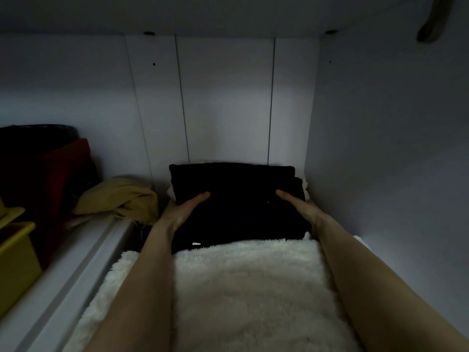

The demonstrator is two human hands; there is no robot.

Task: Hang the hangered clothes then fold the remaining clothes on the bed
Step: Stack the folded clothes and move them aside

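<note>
At the far left edge of the frame we see a yellow box [15, 252], with a red cloth [50, 179] and a dark bundle [38, 132] behind it in the left compartment. Just to the right, a mustard-coloured garment [119, 196] lies crumpled against a white divider rail [83, 262] that runs diagonally toward the lower left. In the centre compartment, a fluffy white blanket [248, 288] fills the lower middle of the frame. A folded black garment [236, 201] lies on the far end of this blanket, close to the white panelled back wall [223, 97]. Our left hand [182, 209] grips the garment's left side, thumb on top and the fingers hidden at its edge. Our right hand [299, 207] holds the right side in the same way, thumb laid on the fabric, fingers out of sight. Whether the hidden fingers are curled beneath we cannot tell. At the upper right corner, a dark curved object [434, 24] hangs, too dim to identify.
</note>
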